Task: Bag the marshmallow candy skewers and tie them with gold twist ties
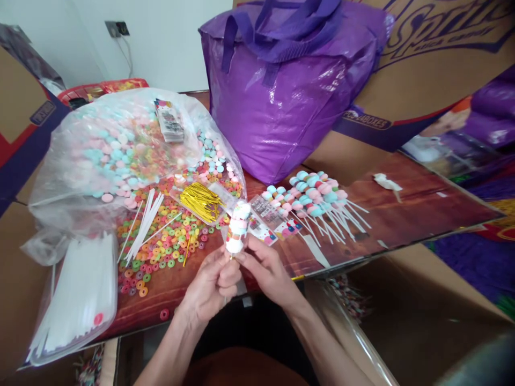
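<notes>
My left hand (211, 287) and my right hand (267, 268) meet at the near edge of the table, both pinched shut on the bottom of a candy skewer (237, 228) wrapped in clear film. The skewer stands upright with white, pink and blue sweets stacked on it. Beside it lies a bundle of gold twist ties (200, 201). To the right lies a pile of finished candy skewers (314, 195) with white sticks fanning out.
A large clear bag of pastel sweets (108, 145) sits at the left, with loose coloured ring sweets (164, 241) and white sticks (145, 222) spilled in front. A packet of white sticks (78, 297) lies at the near left. A purple bag (289, 80) stands behind.
</notes>
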`<state>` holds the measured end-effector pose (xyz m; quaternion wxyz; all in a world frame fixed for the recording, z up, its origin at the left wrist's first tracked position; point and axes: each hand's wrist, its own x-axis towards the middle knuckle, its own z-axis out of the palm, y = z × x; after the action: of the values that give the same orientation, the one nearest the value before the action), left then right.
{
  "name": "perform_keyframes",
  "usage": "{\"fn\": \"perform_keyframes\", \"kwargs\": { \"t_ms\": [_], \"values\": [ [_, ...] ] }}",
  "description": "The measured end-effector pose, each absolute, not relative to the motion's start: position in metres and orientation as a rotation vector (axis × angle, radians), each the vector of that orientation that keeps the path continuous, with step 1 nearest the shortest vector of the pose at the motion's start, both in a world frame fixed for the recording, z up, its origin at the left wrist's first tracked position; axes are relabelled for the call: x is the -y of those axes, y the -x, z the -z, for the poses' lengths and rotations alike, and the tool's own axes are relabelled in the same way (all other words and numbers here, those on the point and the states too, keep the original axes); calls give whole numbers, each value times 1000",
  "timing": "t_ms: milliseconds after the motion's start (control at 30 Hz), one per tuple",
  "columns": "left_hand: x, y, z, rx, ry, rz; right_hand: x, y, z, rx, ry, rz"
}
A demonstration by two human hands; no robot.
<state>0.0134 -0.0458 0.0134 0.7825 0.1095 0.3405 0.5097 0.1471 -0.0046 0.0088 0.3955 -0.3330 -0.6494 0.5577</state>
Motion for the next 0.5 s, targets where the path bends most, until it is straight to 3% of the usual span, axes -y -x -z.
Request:
{"fn": "perform_keyframes", "kwargs": {
  "t_ms": [133, 200, 333, 500],
  "values": [
    [48, -27, -3, -1001, -448, -1292, 10, -150, -6, 1857, 989, -928],
    [50, -33, 2, -1133, -592, -1368, 13, -149, -4, 1869, 1082, -858],
    [52, -34, 6, -1204, -760, -1351, 15, -152, -5, 1803, 1225, -1039],
    [42, -25, 3, -966, -330, -1240, 15, -156, 1, 1526, 1162, -1453]
  ]
}}
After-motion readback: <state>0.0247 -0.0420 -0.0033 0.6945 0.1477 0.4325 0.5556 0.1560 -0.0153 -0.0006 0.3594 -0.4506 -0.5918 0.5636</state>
